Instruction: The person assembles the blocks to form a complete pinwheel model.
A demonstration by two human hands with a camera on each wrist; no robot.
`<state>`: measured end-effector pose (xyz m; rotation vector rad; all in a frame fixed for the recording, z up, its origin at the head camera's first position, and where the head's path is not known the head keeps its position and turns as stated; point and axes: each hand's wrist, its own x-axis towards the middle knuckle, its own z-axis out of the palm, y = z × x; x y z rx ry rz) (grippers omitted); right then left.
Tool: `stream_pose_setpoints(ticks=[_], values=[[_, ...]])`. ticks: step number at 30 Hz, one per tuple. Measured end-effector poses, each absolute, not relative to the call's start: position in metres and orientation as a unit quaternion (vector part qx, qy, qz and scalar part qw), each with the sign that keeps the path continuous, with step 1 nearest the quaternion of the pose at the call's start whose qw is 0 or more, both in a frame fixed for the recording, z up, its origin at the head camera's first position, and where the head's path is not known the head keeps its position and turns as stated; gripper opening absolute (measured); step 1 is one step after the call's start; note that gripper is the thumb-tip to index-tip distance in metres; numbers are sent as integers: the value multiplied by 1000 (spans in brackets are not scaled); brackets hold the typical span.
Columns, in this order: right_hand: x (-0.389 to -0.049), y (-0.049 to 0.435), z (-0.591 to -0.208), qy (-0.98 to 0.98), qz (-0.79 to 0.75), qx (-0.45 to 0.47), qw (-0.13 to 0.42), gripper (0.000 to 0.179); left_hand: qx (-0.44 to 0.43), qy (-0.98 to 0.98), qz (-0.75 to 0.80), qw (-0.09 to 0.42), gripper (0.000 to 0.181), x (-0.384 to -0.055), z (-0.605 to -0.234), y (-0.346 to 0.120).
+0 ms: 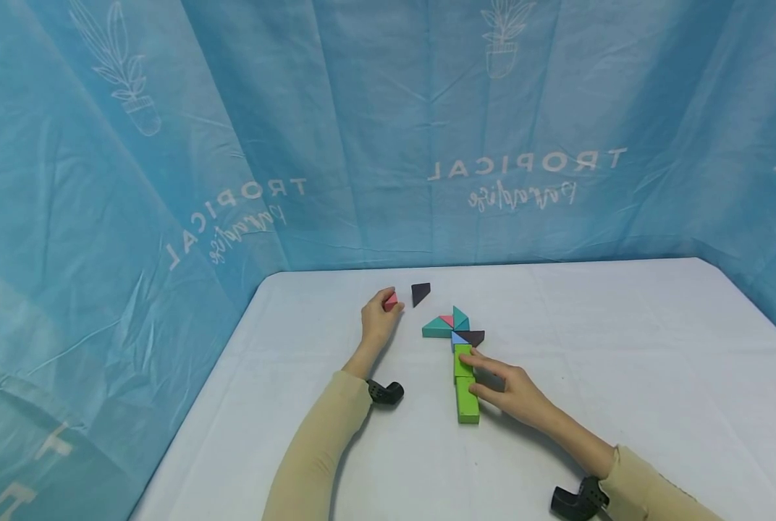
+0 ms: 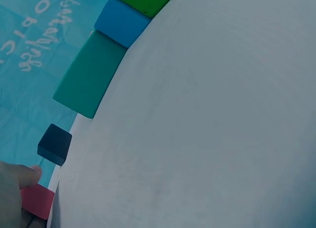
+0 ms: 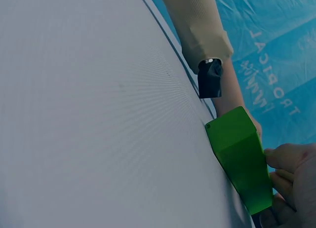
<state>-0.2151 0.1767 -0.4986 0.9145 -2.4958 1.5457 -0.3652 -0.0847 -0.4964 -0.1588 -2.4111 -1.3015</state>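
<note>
My left hand point(image 1: 380, 318) is at the back left of the table, with thumb and fingers round a small pinkish-red block point(image 2: 37, 201). Just right of it lies a dark block point(image 1: 420, 293) with a pointed end. The right hand point(image 1: 515, 394) rests its fingertips against two green rectangular blocks point(image 1: 467, 401), laid end to end. Beyond them sits a pinwheel-like cluster: a blue triangular block point(image 1: 458, 338), a dark block point(image 1: 471, 337), teal blocks point(image 1: 436, 329) and a small pink piece point(image 1: 448, 319). Part of the right fingers is hidden in its wrist view.
A white cloth covers the table point(image 1: 622, 347). Blue curtains point(image 1: 388, 130) with printed lettering hang behind and to the left. Black wrist devices point(image 1: 386, 393) sit at both sleeve cuffs.
</note>
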Motion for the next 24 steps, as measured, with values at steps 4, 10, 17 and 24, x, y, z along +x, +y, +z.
stream_pose_setpoints(ticks=[4, 10, 17, 24], values=[[-215, 176, -498, -810, 503, 298, 34, 47, -55, -859, -467, 201, 36, -366, -497, -84], [-215, 177, -499, -810, 504, 297, 36, 47, -54, -860, -466, 202, 35, -367, -498, -83], [-215, 177, -499, -808, 505, 301, 35, 47, -60, -858, -468, 202, 35, -370, -499, -83], [-215, 177, -498, -805, 509, 303, 37, 47, -49, -859, -467, 206, 33, -371, -499, -82]])
